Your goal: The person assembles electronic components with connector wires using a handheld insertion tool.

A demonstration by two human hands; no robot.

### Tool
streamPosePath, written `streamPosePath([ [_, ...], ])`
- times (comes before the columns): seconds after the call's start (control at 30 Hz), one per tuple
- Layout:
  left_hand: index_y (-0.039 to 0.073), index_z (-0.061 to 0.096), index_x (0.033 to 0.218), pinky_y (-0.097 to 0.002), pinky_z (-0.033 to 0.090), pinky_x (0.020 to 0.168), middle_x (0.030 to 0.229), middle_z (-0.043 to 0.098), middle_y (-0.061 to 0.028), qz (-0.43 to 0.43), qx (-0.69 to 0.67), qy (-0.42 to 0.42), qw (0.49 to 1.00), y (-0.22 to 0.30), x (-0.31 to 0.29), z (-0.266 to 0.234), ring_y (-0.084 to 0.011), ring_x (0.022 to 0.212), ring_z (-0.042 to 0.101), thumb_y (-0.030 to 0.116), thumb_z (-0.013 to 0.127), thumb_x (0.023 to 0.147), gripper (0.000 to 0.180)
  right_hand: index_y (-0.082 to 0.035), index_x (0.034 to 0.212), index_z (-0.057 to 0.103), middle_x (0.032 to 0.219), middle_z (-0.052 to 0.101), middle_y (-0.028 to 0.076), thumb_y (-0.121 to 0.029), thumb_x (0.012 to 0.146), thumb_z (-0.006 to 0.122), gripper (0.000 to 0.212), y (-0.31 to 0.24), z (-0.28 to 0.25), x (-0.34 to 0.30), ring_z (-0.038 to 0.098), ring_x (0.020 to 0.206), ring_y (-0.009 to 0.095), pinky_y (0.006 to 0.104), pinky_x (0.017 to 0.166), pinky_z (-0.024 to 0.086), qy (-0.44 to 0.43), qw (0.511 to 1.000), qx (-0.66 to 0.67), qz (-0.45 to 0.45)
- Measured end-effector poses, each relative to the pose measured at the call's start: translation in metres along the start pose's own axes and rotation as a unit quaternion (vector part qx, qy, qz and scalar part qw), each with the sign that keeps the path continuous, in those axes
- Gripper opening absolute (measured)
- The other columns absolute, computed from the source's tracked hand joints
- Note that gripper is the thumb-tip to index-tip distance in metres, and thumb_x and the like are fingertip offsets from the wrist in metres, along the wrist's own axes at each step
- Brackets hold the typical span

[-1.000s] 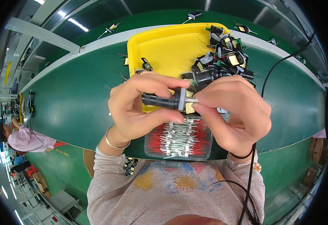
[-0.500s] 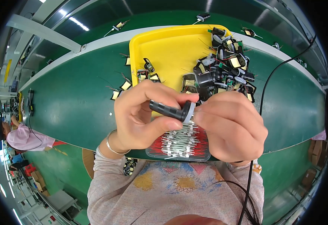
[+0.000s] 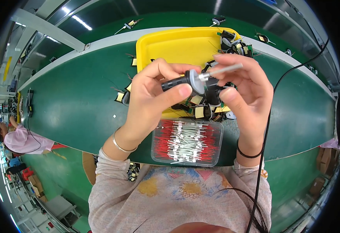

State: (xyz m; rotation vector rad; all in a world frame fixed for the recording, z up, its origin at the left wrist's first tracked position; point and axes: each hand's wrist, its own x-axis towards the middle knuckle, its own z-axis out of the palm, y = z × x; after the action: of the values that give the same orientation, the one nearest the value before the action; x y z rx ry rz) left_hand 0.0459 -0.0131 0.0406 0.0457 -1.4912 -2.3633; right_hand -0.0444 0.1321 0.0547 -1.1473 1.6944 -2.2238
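My left hand (image 3: 154,83) pinches a small black cylindrical device with a grey disc (image 3: 196,82) on its right end. A thin pale stem (image 3: 226,70) juts from a metal fitting at the disc, tilted up to the right. Beside the stem is my right hand (image 3: 247,85), its fingers and thumb apart; the stem crosses in front of its fingers. Below both hands, a clear plastic box (image 3: 219,149) holds many thin white and red stick-like parts (image 3: 187,141). Behind them, a yellow tray (image 3: 170,46) carries a pile of black parts with wires (image 3: 201,110), partly hidden by my hands.
The green table (image 3: 80,93) spreads to both sides. A few wired parts (image 3: 120,96) lie left of the tray. A black cable (image 3: 275,85) runs down the right side. On the belt (image 3: 170,19) beyond sit several stemmed devices (image 3: 128,25). Far left, another person (image 3: 20,138) sits.
Both hands have risen away from the box, bringing the device upward. My right hand has opened from its closed grip at the disc, and the pale stem now shows there.
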Motion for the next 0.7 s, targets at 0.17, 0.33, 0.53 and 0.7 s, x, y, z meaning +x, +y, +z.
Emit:
streamPosePath([
  [0.17, 0.003, 0.050, 0.078, -0.0281, 0.044, 0.082, 0.105, 0.057, -0.0182, 0.021, 0.022, -0.021, 0.999, -0.002, -0.004, 0.000, -0.0165, 0.094, 0.056, 0.003, 0.067, 0.074, 0.017, 0.002, 0.087, 0.060, 0.081, 0.062, 0.005, 0.001, 0.073, 0.067, 0.015, 0.008, 0.015, -0.001, 0.058, 0.069, 0.009, 0.0200, 0.063, 0.045, 0.013, 0.999, 0.027, 0.012],
  [0.33, 0.000, 0.051, 0.077, -0.0276, 0.046, 0.079, 0.103, 0.057, -0.0181, 0.112, 0.098, 0.006, 0.989, -0.005, -0.012, 0.005, -0.0177, 0.092, 0.056, -0.001, 0.067, 0.073, 0.018, 0.003, 0.082, 0.060, 0.079, 0.062, 0.006, 0.003, 0.074, 0.066, 0.010, 0.012, 0.026, -0.007, 0.057, 0.066, 0.008, 0.0189, 0.060, 0.044, 0.053, 0.997, -0.005, -0.049],
  [0.53, -0.001, 0.052, 0.082, -0.0274, 0.046, 0.077, 0.103, 0.057, -0.0182, 0.228, 0.252, -0.024, 0.940, -0.002, -0.009, 0.002, -0.0175, 0.091, 0.057, -0.004, 0.068, 0.071, 0.020, 0.004, 0.082, 0.060, 0.078, 0.062, 0.007, 0.005, 0.073, 0.066, 0.011, 0.016, 0.027, -0.006, 0.058, 0.068, 0.010, 0.0200, 0.061, 0.045, 0.061, 0.995, 0.020, -0.076],
  [0.7, 0.000, 0.056, 0.086, -0.0304, 0.041, 0.086, 0.110, 0.055, -0.0178, 0.102, 0.136, -0.067, 0.983, 0.003, -0.001, -0.002, -0.0201, 0.097, 0.055, 0.001, 0.064, 0.076, 0.013, 0.002, 0.087, 0.061, 0.081, 0.063, 0.009, -0.007, 0.066, 0.074, 0.026, 0.021, 0.014, 0.006, 0.060, 0.069, 0.018, 0.0259, 0.065, 0.047, 0.088, 0.956, -0.168, -0.225],
])
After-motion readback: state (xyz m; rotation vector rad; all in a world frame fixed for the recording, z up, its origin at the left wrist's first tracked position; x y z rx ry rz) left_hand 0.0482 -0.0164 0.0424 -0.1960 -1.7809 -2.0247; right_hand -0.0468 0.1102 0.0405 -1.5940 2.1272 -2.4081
